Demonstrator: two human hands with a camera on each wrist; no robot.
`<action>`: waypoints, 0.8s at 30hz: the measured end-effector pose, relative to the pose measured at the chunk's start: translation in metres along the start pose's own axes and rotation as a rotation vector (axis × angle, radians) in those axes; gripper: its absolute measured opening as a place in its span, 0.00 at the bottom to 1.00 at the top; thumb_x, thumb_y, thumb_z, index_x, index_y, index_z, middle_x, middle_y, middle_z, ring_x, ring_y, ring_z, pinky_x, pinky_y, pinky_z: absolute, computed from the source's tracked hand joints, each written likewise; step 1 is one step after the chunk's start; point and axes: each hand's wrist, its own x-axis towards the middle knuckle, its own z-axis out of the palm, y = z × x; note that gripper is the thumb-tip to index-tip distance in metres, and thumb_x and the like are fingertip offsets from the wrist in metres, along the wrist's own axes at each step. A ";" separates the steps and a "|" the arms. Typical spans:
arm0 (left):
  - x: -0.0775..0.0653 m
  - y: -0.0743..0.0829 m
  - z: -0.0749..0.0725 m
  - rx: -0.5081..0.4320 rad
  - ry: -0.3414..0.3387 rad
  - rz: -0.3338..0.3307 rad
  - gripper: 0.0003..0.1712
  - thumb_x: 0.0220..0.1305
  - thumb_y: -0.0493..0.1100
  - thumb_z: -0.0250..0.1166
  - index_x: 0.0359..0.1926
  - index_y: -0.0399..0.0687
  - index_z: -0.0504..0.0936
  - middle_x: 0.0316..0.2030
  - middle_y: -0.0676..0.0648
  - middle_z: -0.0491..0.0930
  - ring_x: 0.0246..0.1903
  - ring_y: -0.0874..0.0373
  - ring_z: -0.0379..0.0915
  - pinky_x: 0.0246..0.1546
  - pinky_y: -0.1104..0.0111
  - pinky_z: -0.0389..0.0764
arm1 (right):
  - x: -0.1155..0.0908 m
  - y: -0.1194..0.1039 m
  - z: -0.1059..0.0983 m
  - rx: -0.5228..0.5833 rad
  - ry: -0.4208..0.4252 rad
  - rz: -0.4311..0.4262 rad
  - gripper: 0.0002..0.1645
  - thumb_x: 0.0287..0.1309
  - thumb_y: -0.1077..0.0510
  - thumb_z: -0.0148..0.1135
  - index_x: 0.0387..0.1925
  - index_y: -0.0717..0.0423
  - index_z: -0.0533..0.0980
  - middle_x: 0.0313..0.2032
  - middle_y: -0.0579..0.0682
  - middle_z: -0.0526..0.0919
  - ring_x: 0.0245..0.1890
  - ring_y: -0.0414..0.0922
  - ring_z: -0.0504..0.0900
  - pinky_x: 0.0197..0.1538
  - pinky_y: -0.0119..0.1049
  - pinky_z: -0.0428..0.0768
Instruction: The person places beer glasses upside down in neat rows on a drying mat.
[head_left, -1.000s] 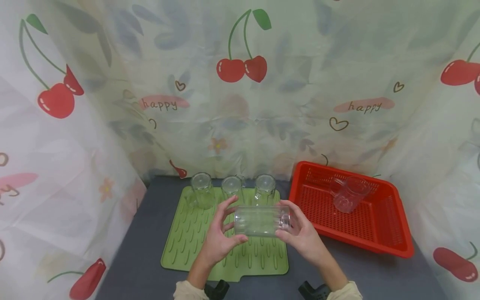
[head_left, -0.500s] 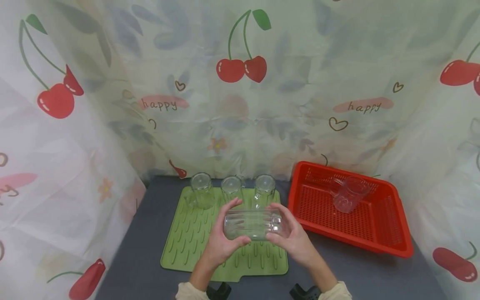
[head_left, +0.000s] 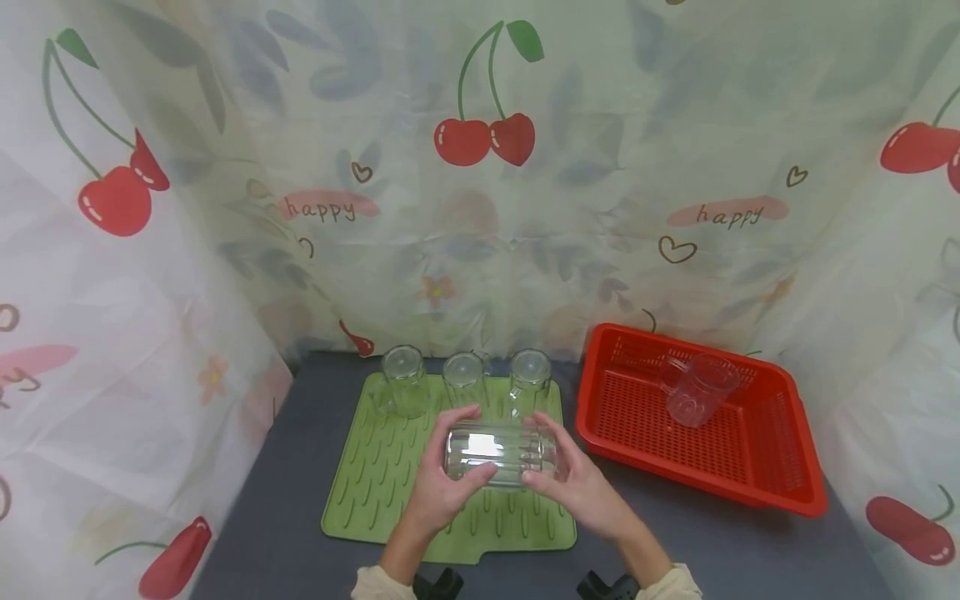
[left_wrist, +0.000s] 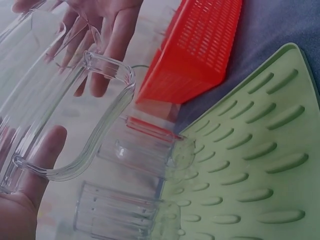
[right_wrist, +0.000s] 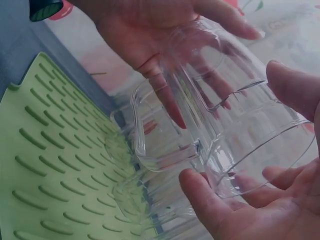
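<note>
One glass mug point(head_left: 498, 444), sideways above the mat point(head_left: 367, 492), gripped by left hand point(head_left: 441, 485) and right hand point(head_left: 581, 483); its handle point(left_wrist: 108, 123) I couldn't see from overhead.

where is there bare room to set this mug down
Bare: the front of the green mat, before the row of three mugs; the gray tabletop between mat and left curtain; the floor of the red basket, left of its lone mug. Crowded: the mat's back edge, where those three mugs stand.
</note>
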 end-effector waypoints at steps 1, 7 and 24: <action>0.000 0.000 0.000 0.000 0.005 0.008 0.41 0.56 0.28 0.70 0.70 0.39 0.66 0.63 0.37 0.68 0.54 0.54 0.77 0.42 0.56 0.90 | 0.000 0.000 0.000 -0.009 0.001 0.015 0.51 0.68 0.59 0.65 0.81 0.41 0.46 0.79 0.53 0.52 0.71 0.62 0.66 0.57 0.36 0.84; 0.001 -0.005 -0.001 0.003 0.024 0.068 0.28 0.55 0.25 0.69 0.57 0.31 0.71 0.58 0.32 0.70 0.54 0.57 0.75 0.39 0.57 0.90 | -0.002 0.002 -0.002 -0.045 -0.008 0.046 0.54 0.68 0.56 0.64 0.82 0.44 0.42 0.81 0.53 0.50 0.73 0.65 0.65 0.59 0.34 0.84; 0.006 0.001 -0.020 0.130 0.063 0.151 0.33 0.49 0.25 0.75 0.57 0.31 0.73 0.59 0.35 0.72 0.59 0.54 0.72 0.58 0.66 0.80 | -0.009 0.001 -0.016 -0.153 0.078 0.130 0.45 0.72 0.51 0.61 0.81 0.41 0.49 0.78 0.54 0.60 0.76 0.62 0.62 0.70 0.56 0.74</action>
